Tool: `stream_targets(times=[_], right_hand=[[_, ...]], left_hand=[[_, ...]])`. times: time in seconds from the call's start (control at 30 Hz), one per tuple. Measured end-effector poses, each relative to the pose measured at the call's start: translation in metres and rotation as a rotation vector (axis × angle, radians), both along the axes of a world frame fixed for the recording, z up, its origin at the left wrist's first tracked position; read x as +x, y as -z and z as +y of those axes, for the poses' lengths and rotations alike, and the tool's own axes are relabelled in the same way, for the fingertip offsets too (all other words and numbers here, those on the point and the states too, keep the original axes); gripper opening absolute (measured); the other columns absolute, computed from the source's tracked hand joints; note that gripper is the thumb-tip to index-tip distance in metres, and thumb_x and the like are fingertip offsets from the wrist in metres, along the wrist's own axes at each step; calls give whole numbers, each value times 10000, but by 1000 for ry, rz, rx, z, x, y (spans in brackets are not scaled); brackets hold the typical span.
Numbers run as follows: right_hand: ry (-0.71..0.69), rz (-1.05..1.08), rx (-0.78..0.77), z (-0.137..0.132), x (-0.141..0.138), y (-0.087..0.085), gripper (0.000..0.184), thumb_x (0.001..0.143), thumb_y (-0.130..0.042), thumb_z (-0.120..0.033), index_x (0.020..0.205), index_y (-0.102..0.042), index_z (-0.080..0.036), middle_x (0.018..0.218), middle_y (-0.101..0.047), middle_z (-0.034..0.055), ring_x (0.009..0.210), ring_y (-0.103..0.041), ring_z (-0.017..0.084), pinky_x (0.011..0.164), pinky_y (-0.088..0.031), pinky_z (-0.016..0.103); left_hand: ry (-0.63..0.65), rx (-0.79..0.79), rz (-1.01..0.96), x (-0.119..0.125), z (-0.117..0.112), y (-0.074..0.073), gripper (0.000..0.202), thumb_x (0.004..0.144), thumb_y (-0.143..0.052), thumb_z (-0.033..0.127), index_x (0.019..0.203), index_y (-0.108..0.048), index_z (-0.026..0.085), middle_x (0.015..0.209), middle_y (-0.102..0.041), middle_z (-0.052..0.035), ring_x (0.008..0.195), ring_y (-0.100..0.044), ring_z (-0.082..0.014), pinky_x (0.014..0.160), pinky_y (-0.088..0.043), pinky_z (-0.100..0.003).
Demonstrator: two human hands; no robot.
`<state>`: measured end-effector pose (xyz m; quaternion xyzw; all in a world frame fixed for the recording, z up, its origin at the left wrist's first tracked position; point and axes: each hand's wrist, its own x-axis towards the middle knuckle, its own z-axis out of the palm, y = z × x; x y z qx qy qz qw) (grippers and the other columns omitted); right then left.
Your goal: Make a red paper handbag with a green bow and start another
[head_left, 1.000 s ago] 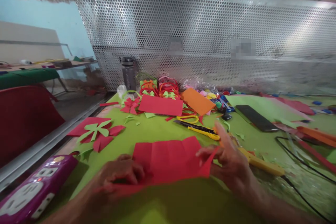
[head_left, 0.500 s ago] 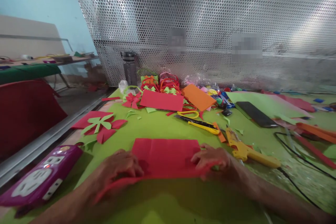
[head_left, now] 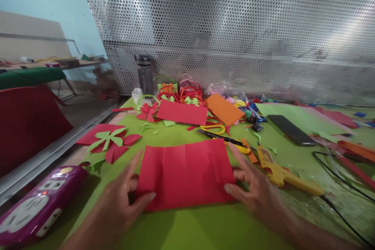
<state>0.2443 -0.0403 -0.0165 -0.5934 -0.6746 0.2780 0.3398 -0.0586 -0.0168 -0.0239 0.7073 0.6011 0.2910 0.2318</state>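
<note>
A creased red paper sheet stands slightly raised over the green tabletop, its fold lines running up and down. My left hand grips its left edge, thumb on the near face and fingers behind. At the right edge, my right hand pinches the sheet the same way, with the index finger stretched up along the side. Just behind the sheet lie yellow-handled scissors, partly covered by it. A yellow glue gun rests to the right of my right hand.
A purple power strip lies at the left. Red and green paper flowers, another red sheet and an orange sheet lie farther back. A black phone rests at right; a bottle stands by the perforated metal panel.
The red sheet, earlier lower with its near edge folded, is now opened out and lifted toward me. Both hands have shifted to its side edges.
</note>
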Motion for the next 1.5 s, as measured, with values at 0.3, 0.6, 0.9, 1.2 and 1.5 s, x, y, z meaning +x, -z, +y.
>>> stream_targets(times=[0.3, 0.6, 0.9, 1.2, 1.5], right_hand=[[-64, 51, 0, 7, -3, 0, 264, 809, -593, -384, 985, -732, -244, 926, -747, 43, 851, -690, 212, 744, -546, 297], [-214, -389, 186, 3, -7, 8, 200, 757, -641, -165, 921, -721, -246, 812, -745, 29, 699, -642, 193, 836, -438, 407], [-258, -359, 128, 6, -7, 9, 224, 783, -621, -167, 988, -695, -219, 860, -736, 44, 789, -645, 203, 824, -413, 365], [-267, -330, 36, 7, -10, 0, 196, 703, -603, -78, 806, -704, -211, 763, -714, 1, 743, -597, 170, 749, -402, 296], [-223, -360, 38, 5, -12, -4, 172, 672, -605, -91, 762, -698, -204, 731, -690, 3, 712, -575, 162, 730, -397, 282]], left_hand=[[59, 14, -36, 8, -1, -5, 703, 813, -530, 439, 1442, -268, 264, 576, -640, 64, 662, -675, -191, 544, -512, -219], [240, 192, 346, -11, 4, 2, 342, 787, -550, 457, 1066, -697, 324, 861, -728, -36, 696, -669, -191, 587, -521, -248], [308, 424, 689, 7, -9, -46, 474, 765, -610, 527, 1163, -640, 270, 1128, -660, -104, 1040, -573, -354, 858, -461, -483], [581, -76, 677, 102, 2, -44, 1005, 697, -607, 686, 1468, -242, 155, 1480, -283, -241, 1359, -225, -435, 1056, -194, -650], [640, 13, 555, 98, 8, -44, 973, 639, -703, 623, 1428, -341, 184, 1302, -523, -153, 1201, -446, -361, 1063, -197, -609]])
